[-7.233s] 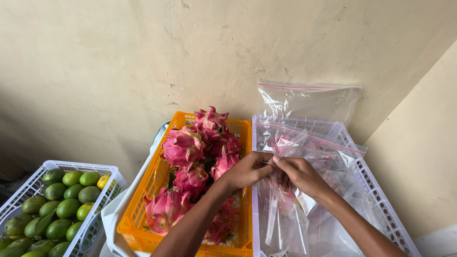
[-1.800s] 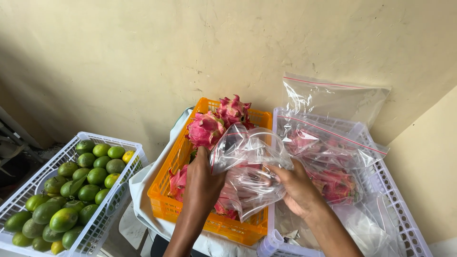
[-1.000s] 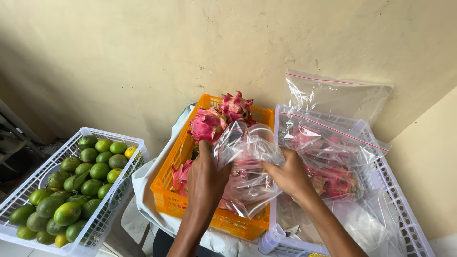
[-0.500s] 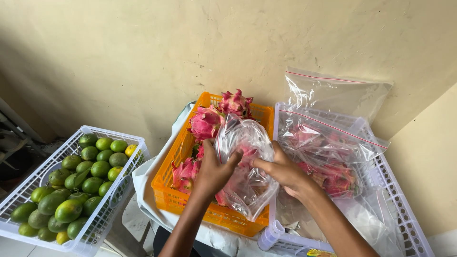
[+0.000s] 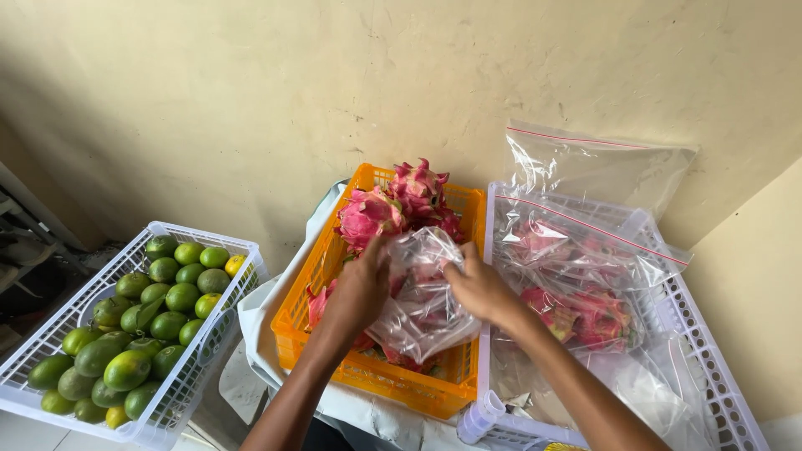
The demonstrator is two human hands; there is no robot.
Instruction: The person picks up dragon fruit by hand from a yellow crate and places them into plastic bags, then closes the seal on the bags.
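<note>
My left hand (image 5: pixel 361 286) and my right hand (image 5: pixel 479 288) both grip the top of a clear plastic bag (image 5: pixel 422 309) held over an orange crate (image 5: pixel 368 367). The bag looks empty and hangs crumpled between my hands. Pink dragon fruits (image 5: pixel 393 207) are piled in the orange crate just beyond my fingers, some hidden behind the bag. To the right, a white crate (image 5: pixel 710 351) holds clear zip bags with dragon fruits (image 5: pixel 585 313) inside them.
A white basket (image 5: pixel 205 342) full of green citrus fruits (image 5: pixel 134 326) stands at the lower left. A clear zip bag (image 5: pixel 593 163) leans against the cream wall (image 5: pixel 251 100) behind the white crate. White cloth (image 5: pixel 259 326) lies under the orange crate.
I carried the clear bag from the white crate over to the orange crate. In the last second my hands lowered it and drew closer together at its mouth.
</note>
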